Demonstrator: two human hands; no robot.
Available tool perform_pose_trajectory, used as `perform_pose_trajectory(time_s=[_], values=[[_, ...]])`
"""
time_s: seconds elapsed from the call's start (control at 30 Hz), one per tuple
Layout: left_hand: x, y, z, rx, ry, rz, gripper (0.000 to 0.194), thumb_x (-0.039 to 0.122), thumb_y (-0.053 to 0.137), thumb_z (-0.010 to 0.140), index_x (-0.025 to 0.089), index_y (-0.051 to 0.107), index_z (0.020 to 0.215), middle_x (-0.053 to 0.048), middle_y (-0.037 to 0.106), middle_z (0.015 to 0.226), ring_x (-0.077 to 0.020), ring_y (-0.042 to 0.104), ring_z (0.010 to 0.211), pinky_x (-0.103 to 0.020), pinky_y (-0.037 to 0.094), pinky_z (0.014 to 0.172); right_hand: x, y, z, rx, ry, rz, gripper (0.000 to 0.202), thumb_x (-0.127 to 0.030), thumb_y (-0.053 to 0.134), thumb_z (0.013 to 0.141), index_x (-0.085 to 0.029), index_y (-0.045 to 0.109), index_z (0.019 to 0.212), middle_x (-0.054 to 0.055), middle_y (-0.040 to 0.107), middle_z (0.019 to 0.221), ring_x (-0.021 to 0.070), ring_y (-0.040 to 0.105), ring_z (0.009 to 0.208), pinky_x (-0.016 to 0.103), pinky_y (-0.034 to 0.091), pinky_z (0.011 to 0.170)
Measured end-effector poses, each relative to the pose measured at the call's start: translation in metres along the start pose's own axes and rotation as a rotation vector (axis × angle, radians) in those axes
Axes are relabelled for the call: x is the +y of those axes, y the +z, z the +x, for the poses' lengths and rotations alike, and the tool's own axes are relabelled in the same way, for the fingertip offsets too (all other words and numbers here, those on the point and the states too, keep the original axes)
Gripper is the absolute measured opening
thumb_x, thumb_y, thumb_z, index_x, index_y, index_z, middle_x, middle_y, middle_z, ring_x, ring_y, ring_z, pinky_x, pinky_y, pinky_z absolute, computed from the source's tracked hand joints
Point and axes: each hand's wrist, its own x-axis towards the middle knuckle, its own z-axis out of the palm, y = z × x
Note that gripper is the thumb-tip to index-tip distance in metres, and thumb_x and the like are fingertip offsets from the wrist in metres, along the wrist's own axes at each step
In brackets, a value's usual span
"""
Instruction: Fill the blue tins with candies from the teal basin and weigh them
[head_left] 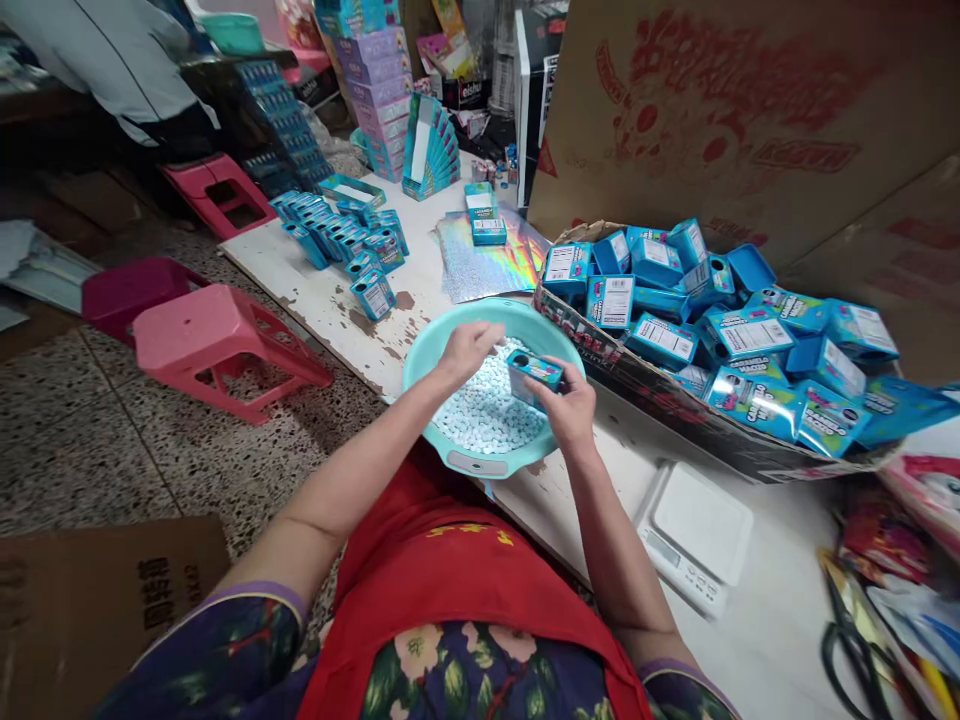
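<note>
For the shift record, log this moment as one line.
left hand: over teal basin | right hand: holding blue box | basin: pale pellets inside | scale: on table

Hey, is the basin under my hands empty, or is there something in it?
Not empty: the teal basin holds many small pale pieces, though its bare wall shows above them, so not brim-full.

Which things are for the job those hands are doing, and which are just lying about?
For the job:
blue box, in the right hand
white pieces, near the left hand
teal basin, holding the pieces
piled blue boxes, probably

Just lying about, I think:
black scissors
nearest pink stool
brown cardboard, lower left
</note>
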Motion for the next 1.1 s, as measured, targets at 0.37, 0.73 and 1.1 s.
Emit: perform_pose_trajectory(time_s=[0.37, 0.73, 1.1], values=[[-0.020, 0.049, -0.062, -0.723, -0.106, 0.963, 0.067, 0.062, 0.038, 0.086, 0.018, 0.048, 0.136, -0.022, 0.049, 0.133, -0.0410, 0.053, 0.117, -0.052, 0.047, 0.089, 0.005, 0.000, -0.001, 0.207, -0.032, -0.038, 0.046, -0.045, 0.076, 0.069, -0.021, 0.068, 0.108, 0.005, 0.067, 0.102, 0.0206, 0.063, 0.093, 0.036, 0.049, 0.088], [-0.024, 0.010, -0.038, -0.439, -0.178, 0.434, 0.022, 0.039, 0.055, 0.077, 0.019, 0.056, 0.069, -0.002, 0.059, 0.064, -0.0176, 0.059, 0.061, -0.026, 0.042, 0.053, 0.005, -0.005, 0.003, 0.093, -0.041, -0.107, 0.045, -0.044, 0.077, 0.067, -0.021, 0.069, 0.105, 0.005, 0.067, 0.099, 0.0225, 0.062, 0.093, 0.039, 0.048, 0.088], [0.018, 0.002, -0.019, 0.219, -0.180, -0.992, 0.026, 0.037, 0.068, 0.066, 0.017, 0.052, 0.071, 0.002, 0.057, 0.063, -0.0114, 0.060, 0.052, -0.022, 0.048, 0.049, -0.028, 0.023, -0.021, -0.212, -0.141, -0.228, 0.036, -0.039, 0.077, 0.069, -0.022, 0.070, 0.099, 0.005, 0.069, 0.096, 0.0238, 0.063, 0.090, 0.038, 0.048, 0.084]])
